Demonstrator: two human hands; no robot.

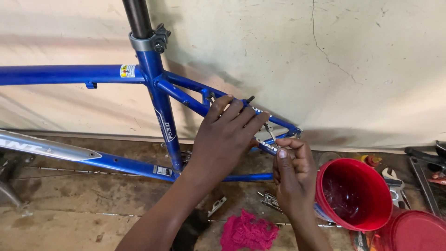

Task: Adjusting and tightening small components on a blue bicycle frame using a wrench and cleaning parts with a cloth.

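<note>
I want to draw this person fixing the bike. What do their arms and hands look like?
Both arms are bare, with no sleeves in view. The left hand and right hand wear no gloves, rings or watch. The fingers have short, pale nails.

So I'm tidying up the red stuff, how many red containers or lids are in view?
2: a red bucket right of the right hand, and a red round lid or tub at the bottom right corner, cut off by the picture's edge. Others may lie outside it.
</note>
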